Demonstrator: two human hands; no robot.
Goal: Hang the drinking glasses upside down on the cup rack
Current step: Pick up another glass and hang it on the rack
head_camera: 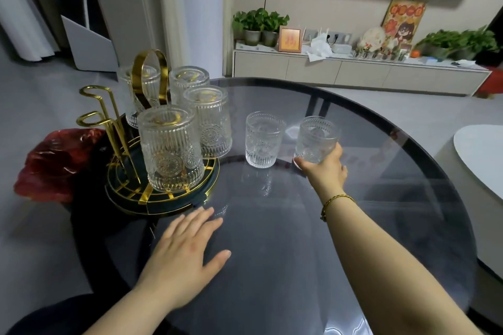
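Note:
A gold wire cup rack (152, 198) on a dark round tray stands at the left of the round glass table (381, 166). Several ribbed clear glasses hang upside down on it, the nearest one (170, 149) in front. Two gold pegs (95, 106) at its left stand bare. Two more glasses are upright on the table: one (264, 139) stands free, and my right hand (324, 168) grips the other (315, 136) around its base. My left hand (185, 250) lies flat and open on the table just in front of the rack.
A crumpled red bag (51, 163) lies left of the rack. A white round table edge (481, 160) shows at the right. A low cabinet (353, 73) with plants and frames lines the far wall.

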